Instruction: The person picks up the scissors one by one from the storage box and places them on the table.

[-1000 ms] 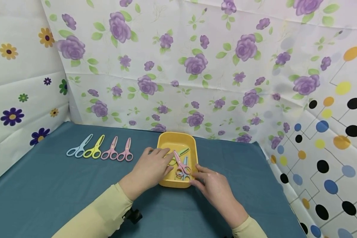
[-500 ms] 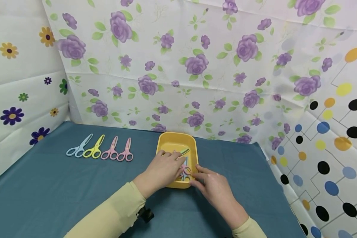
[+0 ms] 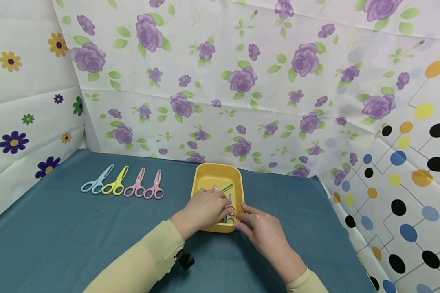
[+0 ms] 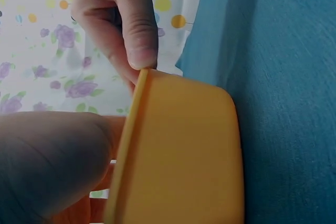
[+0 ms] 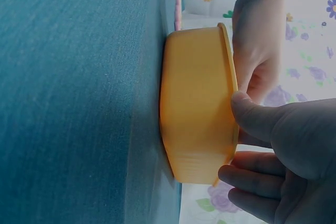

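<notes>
A yellow tray (image 3: 238,175) stands on the blue cloth with several small scissors inside. My left hand (image 3: 204,209) reaches over its left rim, thumb and fingers curled at the handles of the pink scissors (image 3: 215,188), which it appears to pinch; the hand hides most of them. Beside these lie blue scissors (image 3: 229,219) and green-yellow scissors (image 3: 227,187), both partly covered. My right hand (image 3: 265,232) holds the tray at its near right corner. In the right wrist view its thumb (image 5: 252,114) lies on the rim.
Left of the tray, a row on the cloth holds blue scissors (image 3: 97,181), yellow scissors (image 3: 116,181) and two pink pairs, one being the rightmost pink scissors (image 3: 155,187). A flowered curtain (image 3: 212,81) rises behind the cloth's far edge.
My left hand has moved right and down into the tray, its fingers closing in at the pink scissors' handles. My right hand stays at the tray's corner.
</notes>
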Available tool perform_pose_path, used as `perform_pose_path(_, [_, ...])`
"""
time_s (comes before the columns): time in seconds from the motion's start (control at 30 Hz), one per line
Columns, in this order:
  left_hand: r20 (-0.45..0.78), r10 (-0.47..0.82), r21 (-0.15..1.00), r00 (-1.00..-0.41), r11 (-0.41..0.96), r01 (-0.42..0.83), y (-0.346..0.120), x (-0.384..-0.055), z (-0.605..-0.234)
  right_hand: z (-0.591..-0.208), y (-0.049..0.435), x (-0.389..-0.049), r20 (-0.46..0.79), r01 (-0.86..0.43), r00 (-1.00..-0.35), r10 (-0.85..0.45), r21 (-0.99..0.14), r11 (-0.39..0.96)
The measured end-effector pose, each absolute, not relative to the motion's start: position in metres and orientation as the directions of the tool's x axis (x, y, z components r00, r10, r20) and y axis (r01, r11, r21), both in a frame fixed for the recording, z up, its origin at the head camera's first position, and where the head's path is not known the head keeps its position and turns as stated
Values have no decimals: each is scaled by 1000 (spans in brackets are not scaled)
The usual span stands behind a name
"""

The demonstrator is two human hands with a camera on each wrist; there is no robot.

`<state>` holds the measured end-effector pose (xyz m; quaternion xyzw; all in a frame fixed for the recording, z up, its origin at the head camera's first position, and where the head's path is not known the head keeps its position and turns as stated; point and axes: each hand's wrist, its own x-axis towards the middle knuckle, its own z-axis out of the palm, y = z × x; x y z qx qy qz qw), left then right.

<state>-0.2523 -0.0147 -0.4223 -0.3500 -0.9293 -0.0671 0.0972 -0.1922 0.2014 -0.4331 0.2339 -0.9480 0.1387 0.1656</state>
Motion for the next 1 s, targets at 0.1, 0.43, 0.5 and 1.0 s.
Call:
perform_pose_path(0.1, [217,652,87,-727,729,679,-14,-255,-425,-433,202,-192,383,-494,-832,-401,-184,849])
perform_pose_path(0.43, [146,658,111,-739,731,673,-16,-258,-429,-433,202,-193,389,-498,-830,-398,-200,844])
perform_pose_path(0.5, [130,656,112,-743,735,669,-17,-258,-429,-433,202,-193,387,-497,-832,-397,-204,843])
perform_pose_path(1.0, [34,636,139,-771,760,634,-18,-261,-431,-433,201,-193,384,-498,-832,-400,-202,843])
